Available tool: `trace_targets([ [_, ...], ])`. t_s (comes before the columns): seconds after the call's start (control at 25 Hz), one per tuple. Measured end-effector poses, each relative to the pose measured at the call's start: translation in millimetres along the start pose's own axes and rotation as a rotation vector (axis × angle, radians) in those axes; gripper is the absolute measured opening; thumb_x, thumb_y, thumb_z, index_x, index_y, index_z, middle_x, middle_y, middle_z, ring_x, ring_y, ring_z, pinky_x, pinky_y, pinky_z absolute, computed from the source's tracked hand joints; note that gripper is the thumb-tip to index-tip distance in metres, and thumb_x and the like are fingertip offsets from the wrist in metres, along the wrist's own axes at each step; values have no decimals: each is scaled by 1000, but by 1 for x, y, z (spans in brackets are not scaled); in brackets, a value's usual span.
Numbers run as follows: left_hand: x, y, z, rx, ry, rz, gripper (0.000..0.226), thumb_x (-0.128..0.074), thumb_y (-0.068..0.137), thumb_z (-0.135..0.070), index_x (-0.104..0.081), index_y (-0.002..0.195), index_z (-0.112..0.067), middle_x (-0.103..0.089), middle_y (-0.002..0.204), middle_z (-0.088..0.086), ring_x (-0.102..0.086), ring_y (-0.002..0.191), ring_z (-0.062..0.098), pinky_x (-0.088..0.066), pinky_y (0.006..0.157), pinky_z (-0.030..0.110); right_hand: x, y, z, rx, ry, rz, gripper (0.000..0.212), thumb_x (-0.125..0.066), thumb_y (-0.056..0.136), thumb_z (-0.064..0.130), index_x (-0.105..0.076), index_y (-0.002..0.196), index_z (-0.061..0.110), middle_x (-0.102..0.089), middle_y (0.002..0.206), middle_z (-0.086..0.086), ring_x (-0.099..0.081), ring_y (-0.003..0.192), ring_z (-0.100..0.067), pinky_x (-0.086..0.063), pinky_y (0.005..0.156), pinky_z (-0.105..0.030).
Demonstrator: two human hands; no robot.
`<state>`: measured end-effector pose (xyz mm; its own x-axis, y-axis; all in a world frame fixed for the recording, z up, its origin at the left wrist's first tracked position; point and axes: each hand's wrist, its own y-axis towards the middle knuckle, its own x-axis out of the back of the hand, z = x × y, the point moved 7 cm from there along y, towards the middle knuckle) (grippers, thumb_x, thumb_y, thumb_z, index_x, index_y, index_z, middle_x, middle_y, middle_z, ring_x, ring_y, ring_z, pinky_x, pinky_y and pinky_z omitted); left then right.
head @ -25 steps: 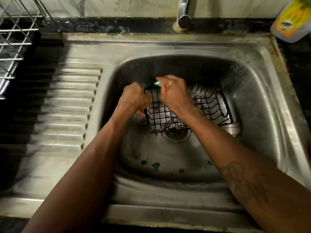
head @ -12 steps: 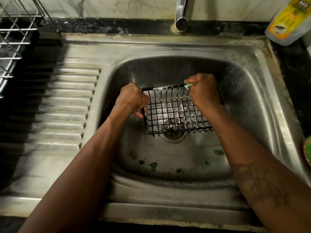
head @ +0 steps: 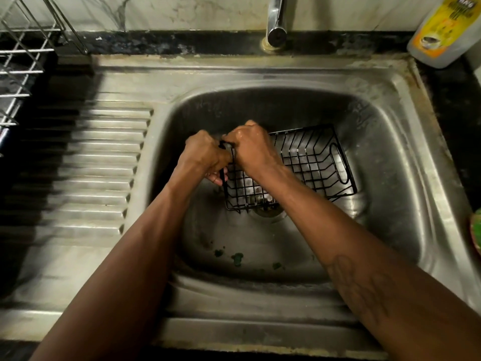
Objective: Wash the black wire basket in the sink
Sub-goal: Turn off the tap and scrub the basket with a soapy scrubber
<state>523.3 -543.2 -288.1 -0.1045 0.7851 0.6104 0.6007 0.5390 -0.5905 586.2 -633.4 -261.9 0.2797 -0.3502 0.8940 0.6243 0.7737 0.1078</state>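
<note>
Left hand (head: 205, 155) and right hand (head: 251, 147) gripping black wire basket (head: 312, 162), bottle (head: 445, 29) label unreadable

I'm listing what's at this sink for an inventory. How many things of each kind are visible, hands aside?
Black wire basket: 1
Tap: 1
Bottle: 1
Metal rack: 1
Sink: 1
Total: 5
A green thing at the right edge is cut off and left out.
</note>
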Motion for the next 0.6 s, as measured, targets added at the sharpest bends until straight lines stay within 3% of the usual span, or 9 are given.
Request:
trace_targets([
  [0.08, 0, 1, 0, -11, -8, -21, 17, -55, 90, 3, -70, 84, 2, -73, 68, 18, -72, 53, 27, -57, 44, 33, 16, -9, -24, -110, 27, -83, 26, -59, 95, 1, -77, 110, 14, -69, 99, -11, -60, 91, -20, -50, 80, -28],
  [0.24, 0, 7, 5, 1, -13, -11, 24, -50, 96, -4, -69, 85, 5, -73, 67, 18, -72, 51, 27, -57, 45, 33, 57, -32, -86, -286, -21, -145, 30, -64, 90, -5, -78, 107, 15, -75, 107, -9, -70, 98, -23, -57, 93, -34],
  [0.4, 3, 12, 8, 16, 25, -21, 30, -48, 98, -8, -69, 82, 5, -73, 67, 18, -69, 45, 26, -54, 41, 29, 93, -48, -143, -592, -217, -288, 21, -63, 83, -3, -76, 95, 9, -74, 93, -19, -71, 91, -37, -60, 81, -41],
  [0.52, 2, 17, 11, 10, 59, -10, 25, -47, 86, 0, -70, 79, 6, -73, 69, 21, -69, 46, 28, -52, 39, 27, 88, -43, -135, -569, -249, -298, 21, -64, 85, -1, -76, 99, 10, -74, 93, -18, -71, 90, -36, -60, 79, -38],
  [0.6, -3, 18, 13, 47, 69, 41, 27, -46, 89, 0, -72, 84, 7, -73, 69, 21, -70, 47, 29, -50, 38, 25, 81, -35, -119, -486, -231, -278, 27, -60, 90, 1, -78, 105, 15, -76, 99, -14, -71, 93, -33, -55, 82, -32],
])
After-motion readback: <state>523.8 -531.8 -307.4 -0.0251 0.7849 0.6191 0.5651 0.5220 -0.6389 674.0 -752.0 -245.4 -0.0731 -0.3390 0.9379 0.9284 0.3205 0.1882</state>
